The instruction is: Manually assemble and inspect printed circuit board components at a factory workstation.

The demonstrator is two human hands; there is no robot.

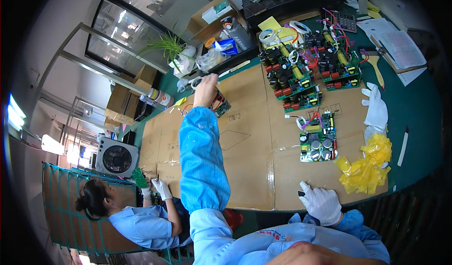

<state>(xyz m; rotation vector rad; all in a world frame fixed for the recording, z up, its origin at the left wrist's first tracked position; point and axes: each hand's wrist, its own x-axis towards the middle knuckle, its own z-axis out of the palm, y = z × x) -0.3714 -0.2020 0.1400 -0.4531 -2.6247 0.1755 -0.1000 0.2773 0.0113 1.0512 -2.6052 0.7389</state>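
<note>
Left hand: my left hand [205, 90] is stretched far out over the bench [419, 109], bare fingers pinching a small board [220, 106] with red wires, held just above the cardboard [249, 147].
Right hand: my gloved right hand [321, 203] rests on the cardboard's near edge, fingers spread; I cannot tell whether the dark bit by its thumb is held.
Black tray: the tray [235, 58] beyond my left hand holds a grey can [237, 32], a blue packet and clear bags.
Open box: the box [212, 18] holds a white carton.
Boards: green boards [310, 72] lie on the cardboard, well apart from both hands.
</note>
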